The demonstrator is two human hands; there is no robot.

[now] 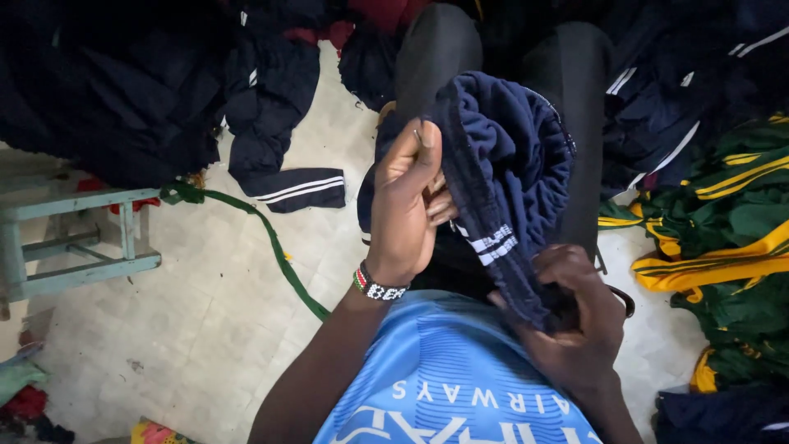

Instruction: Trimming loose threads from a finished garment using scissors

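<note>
Pale floor tiles (205,312) run under me, crowded at the edges with clothes. At ten o'clock sits a heap of dark garments (123,82), one striped cuff spilling toward the middle, and at three o'clock a pile of green and yellow clothes (731,214). A light blue stool (74,238) stands at nine o'clock, with a green strap (271,238) trailing from it across the tiles. At centre I hold up a navy garment (509,156) with white stripes, bunched over my knees. My left hand (407,201), beaded bracelet (380,288) at the wrist, has its grip clenched on the garment's near edge, thumb up. My right hand (575,321), at five o'clock, grips the lower hem, fingers curled tight into the cloth. My blue shirt (452,386) fills six o'clock.
</note>
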